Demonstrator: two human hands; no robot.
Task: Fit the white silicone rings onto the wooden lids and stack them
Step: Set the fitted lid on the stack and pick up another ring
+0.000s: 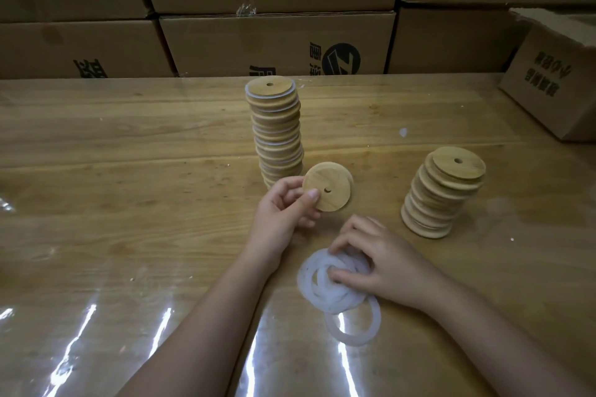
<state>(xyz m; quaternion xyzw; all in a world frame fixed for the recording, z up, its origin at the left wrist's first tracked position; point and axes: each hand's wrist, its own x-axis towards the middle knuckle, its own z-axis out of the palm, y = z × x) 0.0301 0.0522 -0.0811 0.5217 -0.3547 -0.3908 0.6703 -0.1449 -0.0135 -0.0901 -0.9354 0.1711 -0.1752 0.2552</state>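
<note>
The left hand (283,209) pinches 1 bare wooden lid (327,187) between thumb and fingers, before the tall ringed stack (275,129) at 12 o'clock. The right hand (383,264) pinches the loose silicone rings (338,296) at 6 o'clock. The bare stack (443,193) at 3 o'clock awaits rings.

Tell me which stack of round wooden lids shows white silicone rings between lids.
The taller wooden-lid stack behind the left hand; the shorter right stack looks mostly bare wood.

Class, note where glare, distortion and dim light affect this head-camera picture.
Head view: white glare streaks on the table's plastic cover near the bottom; wide-angle distortion bows the cardboard boxes; light is dim, corners darker; silicone rings under the right hand look soft-edged.
</note>
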